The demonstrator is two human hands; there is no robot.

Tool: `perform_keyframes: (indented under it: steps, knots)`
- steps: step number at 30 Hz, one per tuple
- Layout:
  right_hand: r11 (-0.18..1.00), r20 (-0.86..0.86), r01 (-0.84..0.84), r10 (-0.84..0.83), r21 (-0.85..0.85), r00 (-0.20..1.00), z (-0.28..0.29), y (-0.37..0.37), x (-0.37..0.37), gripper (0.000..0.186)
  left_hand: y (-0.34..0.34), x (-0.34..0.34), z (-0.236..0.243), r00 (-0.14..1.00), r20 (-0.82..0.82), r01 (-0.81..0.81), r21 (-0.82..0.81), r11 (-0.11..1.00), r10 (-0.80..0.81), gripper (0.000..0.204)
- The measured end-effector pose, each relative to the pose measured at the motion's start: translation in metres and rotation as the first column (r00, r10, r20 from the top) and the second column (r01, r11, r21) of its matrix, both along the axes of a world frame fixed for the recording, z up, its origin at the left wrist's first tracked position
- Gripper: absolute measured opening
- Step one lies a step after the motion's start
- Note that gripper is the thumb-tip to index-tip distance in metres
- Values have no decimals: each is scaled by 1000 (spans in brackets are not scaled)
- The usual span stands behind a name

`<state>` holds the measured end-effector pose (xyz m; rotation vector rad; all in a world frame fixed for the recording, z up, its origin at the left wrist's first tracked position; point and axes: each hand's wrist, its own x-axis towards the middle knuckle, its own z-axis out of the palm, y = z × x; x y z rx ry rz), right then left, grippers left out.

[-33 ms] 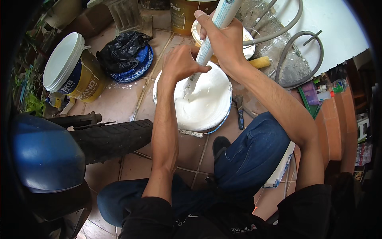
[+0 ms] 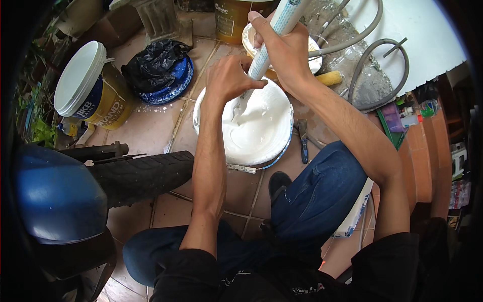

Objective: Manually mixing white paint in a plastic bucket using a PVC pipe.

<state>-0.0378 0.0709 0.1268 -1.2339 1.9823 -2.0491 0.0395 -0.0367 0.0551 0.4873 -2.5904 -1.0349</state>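
Observation:
A white pipe (image 2: pixel 276 22) stands tilted in a bucket of white paint (image 2: pixel 260 132), its coated lower end dipping into the paint. My right hand (image 2: pixel 284 53) grips the pipe above the bucket, thumb along its side. Lower down, my left hand (image 2: pixel 231 75) is closed around the same pipe, just over the bucket's back rim. A scraper (image 2: pixel 303 141) with a blue handle lies on the tiles beside the bucket. Behind my right hand are an open white-rimmed container (image 2: pixel 314 64) and a yellow roller (image 2: pixel 329 79).
A yellow pail (image 2: pixel 103 105) and blue lids under a black bag (image 2: pixel 153 68) are at left, a motorbike's tire (image 2: pixel 136 178) and blue fender (image 2: pixel 60 191) below them. Behind stands a brown bucket (image 2: pixel 231 25). A grey hose (image 2: pixel 377 45), white sheet (image 2: pixel 422 40) and brick step (image 2: pixel 422 166) are at right.
My hands and the pipe have shifted very slightly, and the swirl on the paint's surface looks a little different.

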Motion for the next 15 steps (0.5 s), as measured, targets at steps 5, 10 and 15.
perform_keyframes:
  steps: [5, 10, 15]
  knots:
    - [996, -134, 90, -90, -9, 987, -1, 5, -12, 39, 21, -23, -25, 937, -322, -199, -166, 966, 137, 52]
    - [989, -301, 111, -77, 96, 950, -3, 5, -2, 35, 29, -26, -29, 944, -312, -162, -161, 974, 105, 56]
    - [980, -299, 82, -25, 179, 954, 1, 2, 4, 35, 9, -31, -44, 923, -367, 61, -147, 987, -111, 57]
